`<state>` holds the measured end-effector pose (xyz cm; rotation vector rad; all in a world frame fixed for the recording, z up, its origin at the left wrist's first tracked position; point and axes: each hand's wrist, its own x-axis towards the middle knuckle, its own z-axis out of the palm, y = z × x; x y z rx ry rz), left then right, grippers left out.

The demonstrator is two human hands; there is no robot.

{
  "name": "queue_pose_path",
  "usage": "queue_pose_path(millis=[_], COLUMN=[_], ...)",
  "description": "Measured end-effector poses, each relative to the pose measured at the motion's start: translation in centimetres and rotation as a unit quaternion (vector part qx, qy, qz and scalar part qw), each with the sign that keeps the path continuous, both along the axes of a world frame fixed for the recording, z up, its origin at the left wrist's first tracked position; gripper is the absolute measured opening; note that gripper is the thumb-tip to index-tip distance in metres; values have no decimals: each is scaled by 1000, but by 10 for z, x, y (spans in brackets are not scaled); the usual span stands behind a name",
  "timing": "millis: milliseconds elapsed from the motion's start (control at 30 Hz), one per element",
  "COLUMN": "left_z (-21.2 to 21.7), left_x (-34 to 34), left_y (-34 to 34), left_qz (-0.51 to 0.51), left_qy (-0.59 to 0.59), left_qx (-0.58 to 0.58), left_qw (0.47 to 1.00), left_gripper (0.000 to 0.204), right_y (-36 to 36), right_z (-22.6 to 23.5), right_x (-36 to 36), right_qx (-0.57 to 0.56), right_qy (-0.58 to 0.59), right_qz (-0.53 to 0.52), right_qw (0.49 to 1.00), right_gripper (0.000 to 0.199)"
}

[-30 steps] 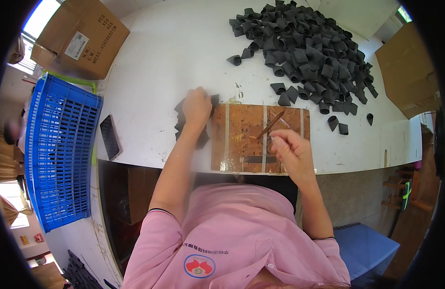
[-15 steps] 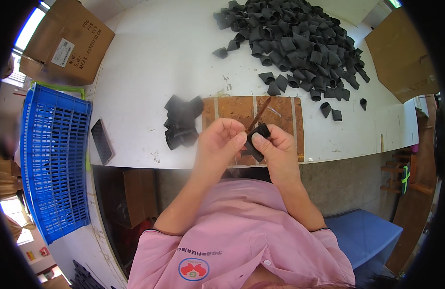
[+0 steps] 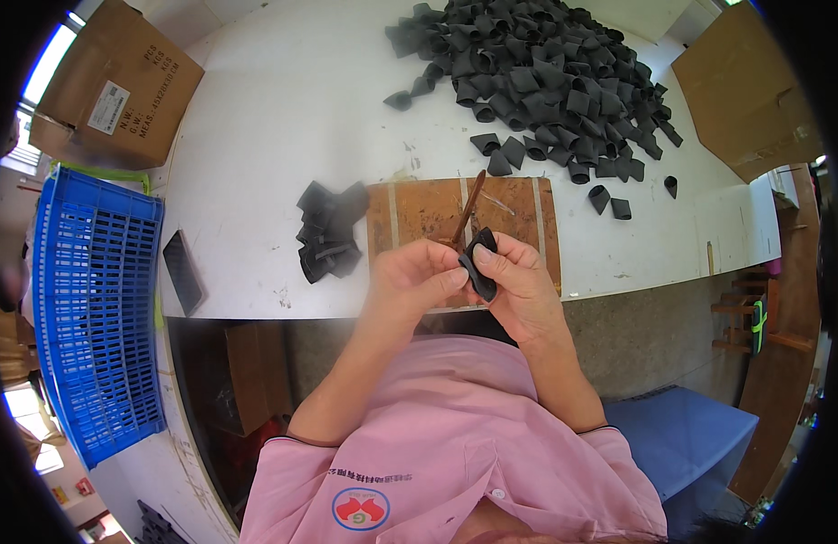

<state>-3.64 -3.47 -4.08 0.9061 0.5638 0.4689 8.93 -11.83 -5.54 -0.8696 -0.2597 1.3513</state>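
Observation:
Over the front of a worn brown board (image 3: 528, 213), both my hands work at a small dark folded sleeve (image 3: 479, 263). My right hand (image 3: 525, 281) is closed on it, thumb pressed on its face. The fingers of my left hand (image 3: 417, 279) are pinched together at its left edge. A slender brown stick (image 3: 471, 208) rises from beside my left fingertips and points away from me; its lower end is hidden, and I cannot tell whether the fingers grip it. Left of the board lies a small stack of similar dark pieces (image 3: 331, 227).
A large heap of dark sleeves (image 3: 564, 91) covers the far right of the white table (image 3: 256, 136). A phone (image 3: 182, 272) and a blue crate (image 3: 102, 317) are at the left. Cardboard boxes (image 3: 120, 86) stand at both far corners. A blue stool (image 3: 682, 440) sits lower right.
The sleeve has turned in my fingers and now shows a curved, opened edge. My left fingers have come onto its left side. The stick stands more upright. The whole view has shifted slightly.

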Motion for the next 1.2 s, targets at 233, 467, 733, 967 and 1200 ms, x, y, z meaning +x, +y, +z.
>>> queue_pose_path(millis=[233, 467, 733, 967, 1200], left_z=[-8, -9, 6, 6, 34], left_x=[6, 18, 18, 20, 23], left_y=[-4, -16, -7, -9, 11], left_qz=[34, 104, 204, 191, 127], left_qy=[67, 146, 43, 68, -135], left_qx=[77, 433, 86, 272, 13], left_qw=[994, 883, 974, 941, 983], left_gripper=[4, 3, 15, 15, 20], right_y=[1, 1, 12, 5, 22], right_z=[0, 5, -5, 7, 50], right_x=[-4, -9, -9, 4, 22], right_qx=[-65, 26, -9, 73, 44], right_qy=[-421, -626, -738, 125, -230], right_qz=[-103, -147, -226, 36, 64], right_qw=[899, 766, 635, 989, 970], right_gripper=[20, 19, 15, 6, 19])
